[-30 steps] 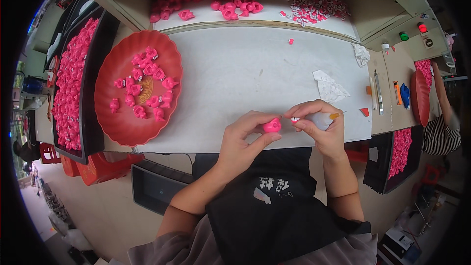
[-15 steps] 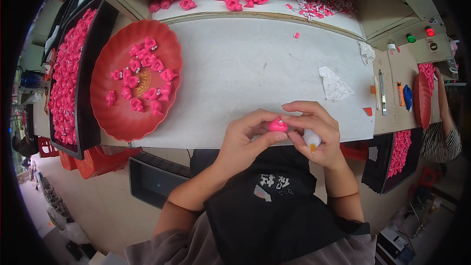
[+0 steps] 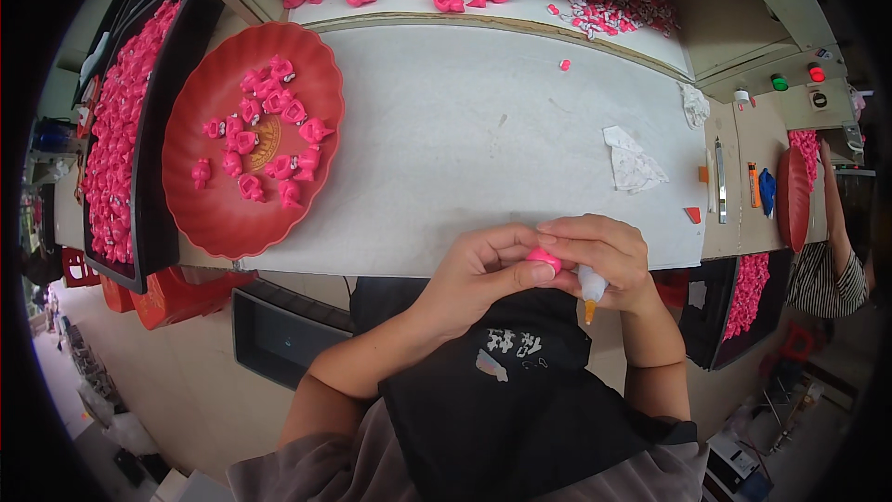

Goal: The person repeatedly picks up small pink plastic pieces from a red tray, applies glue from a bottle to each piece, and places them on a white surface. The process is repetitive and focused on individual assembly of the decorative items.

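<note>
We now see our right hand [image 3: 609, 256] with its fingers laid over the pink figure [image 3: 544, 261], where a second ago its fingertips stood just beside it. The small white-and-pink piece they held is hidden from us, and less of the figure shows. The white bottle's [image 3: 592, 281] orange nozzle [image 3: 590, 312], pointing rightward from the figure before, now points toward us

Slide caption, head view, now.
Left hand grips a pink piece; right hand holds an orange-tipped white bottle.
</note>
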A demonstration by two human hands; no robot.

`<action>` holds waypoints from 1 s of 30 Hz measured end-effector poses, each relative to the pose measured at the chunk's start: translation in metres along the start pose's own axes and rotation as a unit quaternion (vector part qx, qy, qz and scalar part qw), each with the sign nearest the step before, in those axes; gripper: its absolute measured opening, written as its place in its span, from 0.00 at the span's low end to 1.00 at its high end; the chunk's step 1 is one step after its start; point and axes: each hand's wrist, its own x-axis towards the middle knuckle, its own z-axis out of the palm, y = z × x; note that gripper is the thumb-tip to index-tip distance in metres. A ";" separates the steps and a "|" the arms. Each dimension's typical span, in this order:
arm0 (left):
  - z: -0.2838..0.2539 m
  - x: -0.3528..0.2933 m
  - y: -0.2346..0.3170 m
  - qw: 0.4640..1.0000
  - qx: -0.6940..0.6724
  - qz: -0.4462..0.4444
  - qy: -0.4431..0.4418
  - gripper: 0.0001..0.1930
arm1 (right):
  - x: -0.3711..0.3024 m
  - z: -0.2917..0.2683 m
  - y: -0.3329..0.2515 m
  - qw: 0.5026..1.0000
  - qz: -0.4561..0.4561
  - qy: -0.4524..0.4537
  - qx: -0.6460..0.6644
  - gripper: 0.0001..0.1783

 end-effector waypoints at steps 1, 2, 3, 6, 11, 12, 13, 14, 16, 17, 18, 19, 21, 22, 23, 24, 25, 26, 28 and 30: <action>0.002 -0.001 0.000 1.000 -0.005 -0.001 -0.001 0.09 | -0.002 0.000 0.002 1.000 -0.010 -0.001 0.010 0.18; 0.004 -0.002 0.000 1.000 -0.009 -0.001 -0.002 0.09 | -0.003 0.000 0.004 1.000 -0.019 -0.002 0.020 0.18; 0.005 -0.004 -0.001 1.000 -0.004 0.001 0.000 0.10 | -0.004 0.000 0.005 0.999 -0.024 -0.009 0.031 0.18; 0.008 -0.008 -0.002 1.000 0.007 0.008 0.004 0.10 | -0.005 -0.001 0.006 0.997 -0.038 -0.030 0.056 0.18; 0.011 -0.011 -0.003 1.000 -0.002 0.030 0.008 0.10 | -0.003 0.000 0.010 0.994 -0.059 -0.046 0.074 0.18; 0.011 -0.011 -0.004 0.999 -0.008 0.029 0.015 0.10 | -0.002 -0.001 0.010 0.994 -0.057 -0.051 0.074 0.18; 0.011 -0.011 -0.006 0.999 -0.015 0.028 0.023 0.10 | -0.002 -0.002 0.011 0.994 -0.055 -0.057 0.074 0.17; 0.011 -0.010 -0.007 0.999 -0.021 0.027 0.030 0.11 | -0.001 -0.002 0.012 0.994 -0.053 -0.062 0.073 0.17; 0.010 -0.010 -0.008 0.999 -0.022 0.027 0.038 0.10 | 0.000 0.000 0.012 0.994 -0.050 -0.062 0.074 0.17; 0.009 -0.010 -0.008 0.998 -0.022 0.027 0.042 0.10 | 0.001 0.001 0.012 0.994 -0.048 -0.062 0.074 0.17; 0.009 -0.010 -0.008 0.999 -0.021 0.031 0.039 0.10 | 0.001 0.000 0.013 0.994 -0.046 -0.067 0.074 0.17; 0.008 -0.011 -0.009 0.999 -0.021 0.034 0.035 0.11 | 0.001 0.000 0.013 0.994 -0.044 -0.071 0.073 0.17; 0.007 -0.011 -0.009 0.999 -0.018 0.037 0.033 0.12 | 0.002 0.000 0.014 0.994 -0.042 -0.075 0.074 0.18; 0.006 -0.011 -0.009 0.999 -0.016 0.037 0.033 0.12 | 0.001 0.001 0.015 0.993 -0.042 -0.075 0.075 0.18; 0.006 -0.011 -0.009 0.999 -0.014 0.036 0.034 0.12 | 0.001 0.002 0.015 0.993 -0.041 -0.075 0.077 0.18; 0.005 -0.011 -0.009 0.999 -0.024 0.032 0.036 0.11 | 0.002 0.002 0.015 0.993 -0.039 -0.078 0.074 0.18; 0.004 -0.011 -0.009 0.998 -0.035 0.027 0.038 0.11 | 0.002 0.002 0.014 0.994 -0.038 -0.079 0.070 0.18; 0.004 -0.011 -0.009 0.998 -0.045 0.023 0.040 0.10 | 0.003 0.002 0.014 0.994 -0.036 -0.081 0.066 0.18; 0.002 -0.007 -0.004 0.999 -0.023 0.032 0.025 0.10 | 0.003 0.004 0.014 0.995 -0.020 -0.059 0.079 0.18; 0.000 -0.005 -0.002 0.998 0.013 0.057 0.019 0.11 | 0.003 0.008 0.015 0.995 -0.003 -0.026 0.095 0.18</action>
